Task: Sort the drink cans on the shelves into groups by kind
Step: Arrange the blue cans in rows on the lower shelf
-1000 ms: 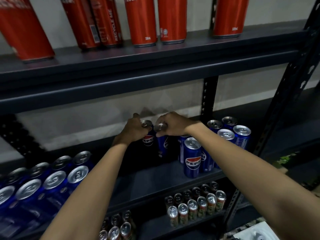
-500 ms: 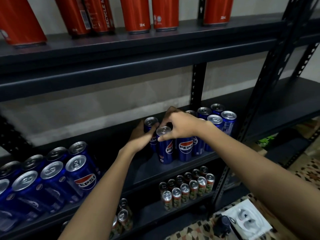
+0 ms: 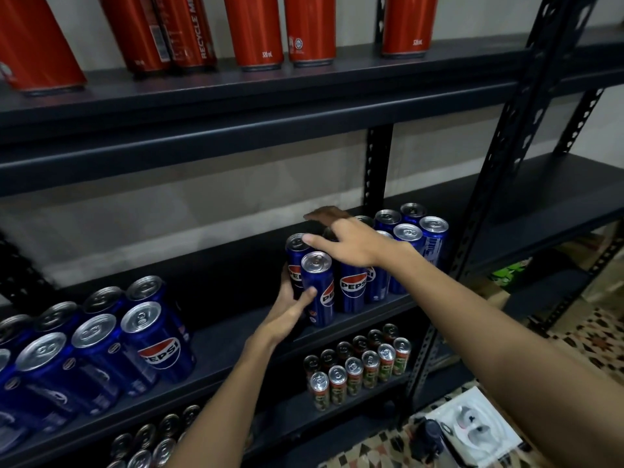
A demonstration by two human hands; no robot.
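I've just slid two slim blue Pepsi cans [image 3: 316,288] along the dark metal middle shelf [image 3: 236,336] against the slim-can cluster, my left hand [image 3: 289,310] flat against their side, my right hand [image 3: 351,246] loosely spread over the tops, so this group looks nearly closed up.

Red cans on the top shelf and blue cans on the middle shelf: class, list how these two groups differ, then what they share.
The red cans stand spaced in a loose row; the blue cans on the right are packed tightly together. The red cans look taller, their tops cut off by the frame; the blue cans show silver lids. No hand touches the red cans; the left hand and right hand touch blue cans. Both groups stand upright on dark shelves.
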